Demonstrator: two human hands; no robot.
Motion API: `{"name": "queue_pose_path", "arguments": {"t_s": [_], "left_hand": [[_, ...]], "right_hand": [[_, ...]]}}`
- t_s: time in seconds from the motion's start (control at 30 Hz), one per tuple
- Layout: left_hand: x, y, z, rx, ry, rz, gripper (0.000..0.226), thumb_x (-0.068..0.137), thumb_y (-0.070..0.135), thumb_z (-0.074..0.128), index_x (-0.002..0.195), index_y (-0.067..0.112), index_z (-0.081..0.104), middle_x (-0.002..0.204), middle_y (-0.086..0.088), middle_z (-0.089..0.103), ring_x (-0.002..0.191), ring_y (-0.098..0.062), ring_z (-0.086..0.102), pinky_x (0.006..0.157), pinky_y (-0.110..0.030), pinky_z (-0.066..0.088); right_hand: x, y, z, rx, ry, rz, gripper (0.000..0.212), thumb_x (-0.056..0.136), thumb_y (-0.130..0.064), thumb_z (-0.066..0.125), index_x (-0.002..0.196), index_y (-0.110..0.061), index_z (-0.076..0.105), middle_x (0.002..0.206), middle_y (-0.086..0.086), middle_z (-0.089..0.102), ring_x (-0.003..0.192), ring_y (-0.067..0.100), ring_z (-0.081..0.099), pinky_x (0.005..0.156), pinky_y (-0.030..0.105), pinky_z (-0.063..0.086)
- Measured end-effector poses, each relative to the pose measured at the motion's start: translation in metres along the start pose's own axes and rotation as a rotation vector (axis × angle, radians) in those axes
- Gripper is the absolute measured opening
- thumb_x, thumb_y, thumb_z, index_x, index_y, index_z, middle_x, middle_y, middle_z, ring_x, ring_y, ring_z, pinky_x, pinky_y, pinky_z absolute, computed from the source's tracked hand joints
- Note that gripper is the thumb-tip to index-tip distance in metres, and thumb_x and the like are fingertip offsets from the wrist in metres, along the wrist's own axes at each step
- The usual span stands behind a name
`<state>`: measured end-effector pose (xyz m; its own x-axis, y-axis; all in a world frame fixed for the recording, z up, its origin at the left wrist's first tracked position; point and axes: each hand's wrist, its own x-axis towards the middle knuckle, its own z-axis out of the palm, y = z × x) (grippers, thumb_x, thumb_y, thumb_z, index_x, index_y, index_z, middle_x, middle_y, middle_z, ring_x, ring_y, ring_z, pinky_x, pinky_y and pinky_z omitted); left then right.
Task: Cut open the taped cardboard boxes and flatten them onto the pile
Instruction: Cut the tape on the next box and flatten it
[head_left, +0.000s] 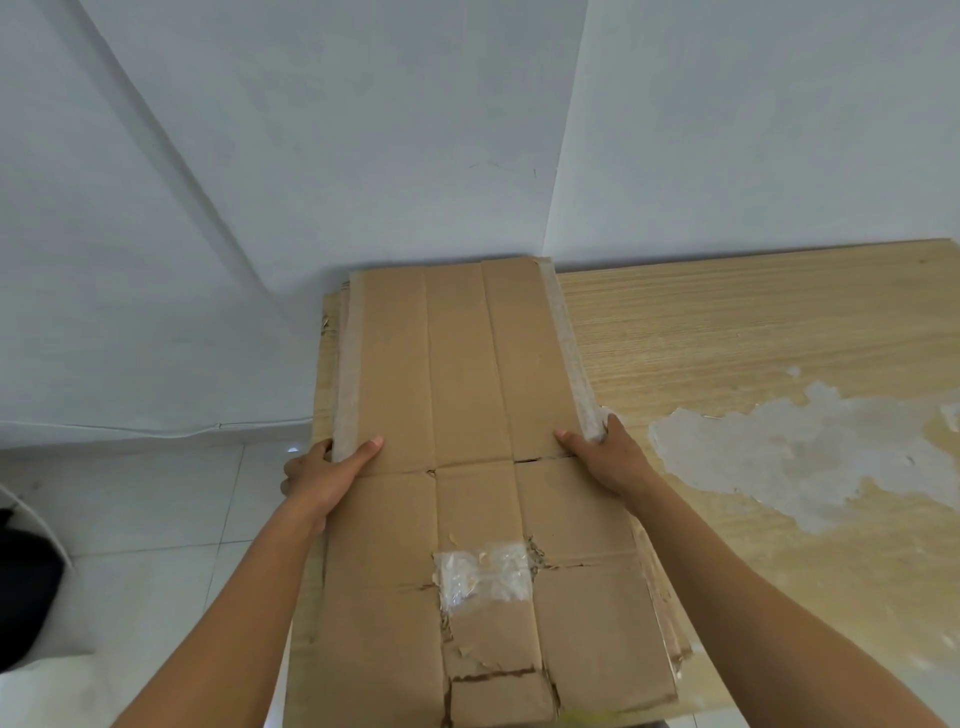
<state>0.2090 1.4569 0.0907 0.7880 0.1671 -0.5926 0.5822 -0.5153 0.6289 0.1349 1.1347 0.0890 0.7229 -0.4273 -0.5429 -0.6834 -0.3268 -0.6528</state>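
— So, how many boxes is the person handling?
— One flattened box (467, 389) is lying on top of the pile (665, 613); I cannot count the sheets peeking out beneath it. Two pale tape strips (571, 353) are running along its long edges, and one crumpled clear tape patch (483, 571) is sticking near the close end.
— Which way is it pointing?
— Its long axis is running away from the person, the far short end reaching the counter's (753, 322) far left corner by the wall.
— And the grip?
— Both are clamped on it: the left hand (323, 477) is pinching the left long edge, the right hand (607, 457) the right one, thumbs lying on top, fingers wrapping the edges.
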Motion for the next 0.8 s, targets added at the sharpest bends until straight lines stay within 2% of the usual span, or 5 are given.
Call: {"name": "queue_pose_path", "arguments": {"t_s": [0.23,0.37,0.47,0.63,0.8], "left_hand": [[0.006,-0.002,0.001,-0.237,-0.093,0.017,0.076,0.075,0.048,0.075,0.136,0.012,0.047,0.125,-0.007,0.058,0.108,-0.026,0.057,0.086,-0.037,0.046],[0.008,-0.004,-0.002,-0.273,-0.087,-0.014,0.074,0.075,0.048,0.076,0.133,0.012,0.047,0.121,-0.008,0.059,0.105,-0.027,0.057,0.085,-0.039,0.046],[0.007,-0.002,-0.007,-0.317,-0.103,-0.019,0.065,0.077,0.044,0.075,0.128,0.010,0.050,0.113,-0.008,0.060,0.101,-0.028,0.059,0.084,-0.040,0.047],[0.005,0.001,-0.003,-0.362,-0.100,-0.011,0.068,0.074,0.047,0.075,0.125,0.008,0.054,0.109,-0.009,0.064,0.095,-0.026,0.062,0.078,-0.037,0.049],[-0.001,-0.004,0.008,-0.299,0.012,0.060,0.078,0.072,0.053,0.076,0.131,0.011,0.048,0.119,-0.006,0.059,0.104,-0.026,0.059,0.089,-0.040,0.050]], "right_hand": [[0.001,-0.003,0.009,0.135,-0.031,0.002,0.096,0.066,-0.066,0.066,0.142,-0.018,0.034,0.139,0.005,0.047,0.122,0.027,0.049,0.101,0.046,0.044],[-0.001,-0.003,0.008,0.219,-0.099,-0.053,0.059,0.074,-0.050,0.070,0.122,-0.022,0.051,0.115,0.002,0.061,0.100,0.021,0.061,0.089,0.044,0.053],[-0.002,-0.006,0.004,0.216,-0.145,-0.074,0.043,0.084,-0.038,0.069,0.119,-0.020,0.050,0.109,0.001,0.060,0.094,0.016,0.061,0.073,0.030,0.053],[0.000,-0.004,0.002,0.245,-0.126,-0.023,0.068,0.079,-0.041,0.072,0.135,-0.019,0.039,0.122,0.005,0.053,0.103,0.022,0.058,0.085,0.038,0.052],[0.002,-0.004,-0.003,0.197,-0.164,0.009,0.076,0.074,-0.045,0.076,0.134,-0.015,0.039,0.118,0.004,0.057,0.101,0.022,0.060,0.085,0.038,0.054]]}}
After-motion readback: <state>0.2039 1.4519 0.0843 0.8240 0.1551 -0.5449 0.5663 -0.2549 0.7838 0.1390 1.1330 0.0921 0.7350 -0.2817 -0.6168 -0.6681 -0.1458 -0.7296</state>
